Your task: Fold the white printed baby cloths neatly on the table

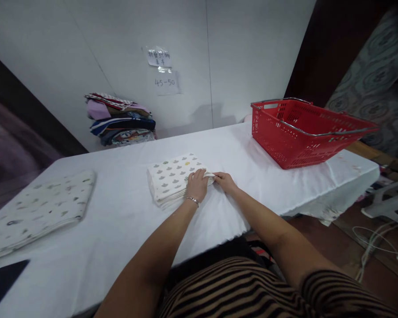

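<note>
A folded white cloth (167,179) with a small grey cloud-like print, plus a few green and yellow marks, lies in several layers on the table. My left hand (197,185), a bracelet at its wrist, rests on top of the cloth's right part with its fingers laid over it. At the right corner my right hand (226,182) pinches the cloth's edge, close to the left fingertips. That corner is slightly raised, and the layers under my left palm are hidden. Farther left lies another folded white cloth (49,207) with a scattered print, apart from both hands.
A white tablecloth (119,238) covers the table. The red basket (285,137) with metal handles stands at the right rear. A pile of folded fabrics (121,119) sits behind the table by the wall. At the lower left lies a dark flat object (5,282). A white stool (389,198) is at right.
</note>
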`<state>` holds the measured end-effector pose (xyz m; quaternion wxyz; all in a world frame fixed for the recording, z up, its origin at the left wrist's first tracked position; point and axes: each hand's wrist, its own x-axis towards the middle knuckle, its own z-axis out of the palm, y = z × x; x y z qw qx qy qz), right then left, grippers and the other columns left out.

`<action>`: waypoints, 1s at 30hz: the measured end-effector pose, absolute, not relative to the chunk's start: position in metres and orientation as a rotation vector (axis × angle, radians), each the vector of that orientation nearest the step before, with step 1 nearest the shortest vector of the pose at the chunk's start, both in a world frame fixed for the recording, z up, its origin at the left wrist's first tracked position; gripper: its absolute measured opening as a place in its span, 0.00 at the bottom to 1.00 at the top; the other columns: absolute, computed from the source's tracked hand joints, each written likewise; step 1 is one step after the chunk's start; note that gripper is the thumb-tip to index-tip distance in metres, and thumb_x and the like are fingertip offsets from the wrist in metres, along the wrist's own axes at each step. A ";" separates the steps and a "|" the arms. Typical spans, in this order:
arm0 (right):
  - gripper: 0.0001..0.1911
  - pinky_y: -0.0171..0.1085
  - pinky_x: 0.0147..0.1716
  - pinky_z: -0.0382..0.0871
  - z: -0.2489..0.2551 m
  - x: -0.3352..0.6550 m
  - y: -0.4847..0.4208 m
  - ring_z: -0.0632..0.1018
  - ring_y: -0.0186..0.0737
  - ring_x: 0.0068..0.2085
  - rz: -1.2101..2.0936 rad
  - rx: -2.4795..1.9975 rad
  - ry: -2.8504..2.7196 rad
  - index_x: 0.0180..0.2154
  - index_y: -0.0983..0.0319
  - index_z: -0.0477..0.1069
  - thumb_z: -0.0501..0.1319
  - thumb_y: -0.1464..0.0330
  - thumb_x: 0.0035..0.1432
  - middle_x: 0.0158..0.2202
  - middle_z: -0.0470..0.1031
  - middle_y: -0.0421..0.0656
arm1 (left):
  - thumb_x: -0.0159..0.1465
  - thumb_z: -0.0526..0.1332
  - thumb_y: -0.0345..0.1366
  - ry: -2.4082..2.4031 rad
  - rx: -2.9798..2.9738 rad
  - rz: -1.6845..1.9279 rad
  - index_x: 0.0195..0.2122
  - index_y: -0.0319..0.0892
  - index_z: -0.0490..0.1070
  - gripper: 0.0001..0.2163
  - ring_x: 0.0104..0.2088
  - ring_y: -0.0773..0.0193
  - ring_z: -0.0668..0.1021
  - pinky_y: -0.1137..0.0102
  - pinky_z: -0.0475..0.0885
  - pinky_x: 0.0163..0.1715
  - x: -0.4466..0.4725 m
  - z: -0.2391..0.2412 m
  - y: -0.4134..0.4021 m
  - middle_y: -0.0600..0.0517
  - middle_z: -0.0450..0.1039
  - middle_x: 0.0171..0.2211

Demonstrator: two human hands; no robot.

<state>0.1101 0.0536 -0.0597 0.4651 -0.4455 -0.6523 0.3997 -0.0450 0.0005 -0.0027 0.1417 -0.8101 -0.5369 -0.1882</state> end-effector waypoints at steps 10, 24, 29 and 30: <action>0.13 0.38 0.43 0.68 -0.055 0.111 0.051 0.76 0.39 0.41 0.934 -1.076 -1.672 0.41 0.55 0.75 0.56 0.69 0.54 0.39 0.77 0.36 | 0.64 0.47 0.30 -1.526 -2.329 -0.461 0.39 0.42 0.72 0.14 0.56 0.57 0.62 0.57 0.58 0.52 -0.038 -0.010 0.011 0.48 0.64 0.56; 0.13 0.38 0.44 0.67 -0.045 0.109 0.046 0.76 0.39 0.41 0.774 -1.180 -1.797 0.40 0.55 0.76 0.55 0.69 0.56 0.39 0.77 0.37 | 0.61 0.51 0.29 -1.371 -2.440 -0.533 0.39 0.41 0.72 0.12 0.57 0.58 0.63 0.57 0.53 0.58 -0.041 -0.005 0.007 0.48 0.68 0.51; 0.15 0.37 0.43 0.67 -0.041 0.110 0.040 0.75 0.38 0.41 0.754 -1.165 -1.823 0.41 0.57 0.75 0.54 0.71 0.54 0.40 0.77 0.38 | 0.62 0.50 0.29 -1.400 -2.428 -0.577 0.37 0.42 0.73 0.11 0.56 0.59 0.64 0.57 0.55 0.57 -0.040 -0.009 0.009 0.49 0.68 0.52; 0.16 0.37 0.43 0.67 -0.041 0.110 0.038 0.75 0.38 0.41 0.750 -1.142 -1.835 0.42 0.57 0.74 0.54 0.73 0.53 0.40 0.77 0.38 | 0.62 0.50 0.30 -1.409 -2.429 -0.586 0.36 0.42 0.73 0.11 0.56 0.59 0.64 0.57 0.54 0.57 -0.039 -0.010 0.010 0.49 0.68 0.52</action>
